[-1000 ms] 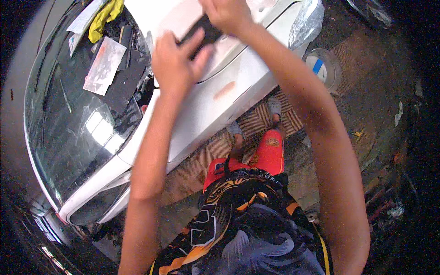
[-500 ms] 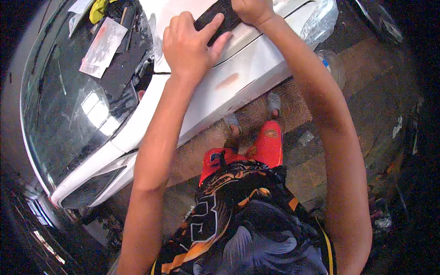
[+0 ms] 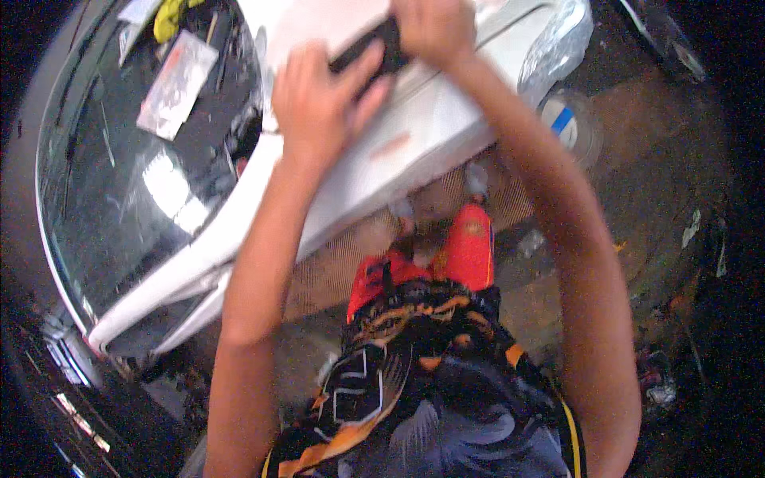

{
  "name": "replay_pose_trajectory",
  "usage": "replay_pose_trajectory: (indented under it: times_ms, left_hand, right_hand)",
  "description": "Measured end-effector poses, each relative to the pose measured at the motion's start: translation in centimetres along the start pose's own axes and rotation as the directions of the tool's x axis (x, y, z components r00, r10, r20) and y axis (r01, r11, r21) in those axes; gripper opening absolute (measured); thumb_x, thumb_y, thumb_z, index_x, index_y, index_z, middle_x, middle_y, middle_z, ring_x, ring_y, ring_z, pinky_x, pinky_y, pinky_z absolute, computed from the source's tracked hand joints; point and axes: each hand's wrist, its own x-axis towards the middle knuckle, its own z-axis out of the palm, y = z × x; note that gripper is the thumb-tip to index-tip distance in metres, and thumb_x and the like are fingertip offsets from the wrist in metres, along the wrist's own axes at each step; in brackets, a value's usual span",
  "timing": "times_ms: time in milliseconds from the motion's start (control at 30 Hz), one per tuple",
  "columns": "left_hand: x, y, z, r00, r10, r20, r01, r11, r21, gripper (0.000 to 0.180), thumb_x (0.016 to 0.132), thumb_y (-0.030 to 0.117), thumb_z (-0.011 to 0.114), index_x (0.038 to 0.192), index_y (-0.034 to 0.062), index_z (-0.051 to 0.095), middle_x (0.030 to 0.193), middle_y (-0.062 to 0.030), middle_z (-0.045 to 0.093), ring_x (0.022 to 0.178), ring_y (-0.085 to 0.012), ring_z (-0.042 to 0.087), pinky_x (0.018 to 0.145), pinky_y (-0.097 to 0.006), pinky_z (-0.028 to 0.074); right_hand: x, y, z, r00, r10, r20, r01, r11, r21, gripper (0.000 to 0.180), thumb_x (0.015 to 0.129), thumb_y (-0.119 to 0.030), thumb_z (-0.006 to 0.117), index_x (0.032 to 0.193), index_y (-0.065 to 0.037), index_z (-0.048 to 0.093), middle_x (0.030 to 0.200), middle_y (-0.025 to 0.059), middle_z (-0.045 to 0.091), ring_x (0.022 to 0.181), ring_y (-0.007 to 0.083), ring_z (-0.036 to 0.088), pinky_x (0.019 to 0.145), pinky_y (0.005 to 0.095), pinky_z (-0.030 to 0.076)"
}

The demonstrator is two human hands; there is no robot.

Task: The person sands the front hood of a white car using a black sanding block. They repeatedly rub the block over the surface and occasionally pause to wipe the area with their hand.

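Note:
Both my hands are on a long black sanding block (image 3: 389, 45) laid across the white car body panel (image 3: 430, 111). My left hand (image 3: 315, 99) bears on its left end, thumb and forefinger apart along the near side. Wrapped round the block's right end is my right hand (image 3: 434, 32), its fingers partly cut off by the top edge. Both hands are smeared by motion. A reddish-brown patch (image 3: 392, 147) shows on the white paint, nearer to me than the block.
The windscreen (image 3: 103, 207) lies at left, with a whitish flat sheet (image 3: 177, 88) and a yellow cloth (image 3: 167, 20) near its base. Clear plastic film (image 3: 554, 48) covers the panel's right end. A round container with a blue stripe (image 3: 572, 127) stands on the floor.
My hands and the block have shifted slightly to the left. The block's angle looks much the same. More of the round container now shows beside my right forearm.

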Motion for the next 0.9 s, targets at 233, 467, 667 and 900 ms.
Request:
replay_pose_trajectory:
  times_ms: [233, 467, 667, 900]
  left_hand:
    - [-3.4, 0.9, -1.7, 1.000, 0.024, 0.012, -0.024, 1.000, -0.014, 0.048, 0.077, 0.039, 0.086, 0.124, 0.0308, 0.078, 0.084, -0.0083, 0.053, 0.076, -0.0290, 0.054, 0.065, -0.041, 0.043]
    - [-5.0, 1.3, -2.9, 0.997, -0.013, 0.072, 0.017, 0.998, -0.056, 0.044, 0.074, 0.039, 0.087, 0.116, 0.0286, 0.080, 0.087, -0.0090, 0.057, 0.077, -0.0306, 0.056, 0.063, -0.043, 0.043]
    - [-2.4, -0.3, -1.4, 1.000, 0.017, -0.009, -0.017, 0.999, -0.037, 0.045, 0.073, 0.041, 0.088, 0.116, 0.0282, 0.081, 0.084, -0.0089, 0.058, 0.078, -0.0293, 0.058, 0.064, -0.042, 0.045]
    - [1.7, -2.3, 0.6, 0.999, 0.007, -0.042, -0.006, 0.999, 0.034, 0.042, 0.075, 0.045, 0.087, 0.114, 0.0310, 0.082, 0.084, -0.0100, 0.055, 0.077, -0.0298, 0.057, 0.062, -0.042, 0.045]
  right_hand:
    - [-2.5, -1.8, 0.0, 0.913, -0.235, -0.334, 0.259, 0.965, 0.029, 0.024, 0.091, -0.014, 0.062, 0.069, -0.009, 0.056, 0.065, 0.0140, 0.048, 0.061, 0.0307, 0.052, 0.057, 0.0457, 0.043]
    - [-3.0, -4.1, -1.9, 0.929, -0.169, -0.328, 0.232, 0.959, 0.162, 0.025, 0.094, -0.017, 0.060, 0.070, -0.008, 0.056, 0.066, 0.0142, 0.050, 0.062, 0.0301, 0.054, 0.059, 0.0453, 0.045]
    - [-0.9, -1.3, 0.6, 0.984, -0.110, -0.141, 0.119, 0.991, 0.057, 0.027, 0.096, -0.019, 0.058, 0.072, -0.008, 0.057, 0.068, 0.0143, 0.052, 0.064, 0.0296, 0.055, 0.061, 0.0450, 0.047]
    - [1.1, -1.3, 1.1, 1.000, 0.020, 0.020, -0.022, 0.996, 0.087, 0.030, 0.099, -0.022, 0.056, 0.073, -0.008, 0.058, 0.069, 0.0145, 0.054, 0.065, 0.0290, 0.056, 0.064, 0.0447, 0.049]
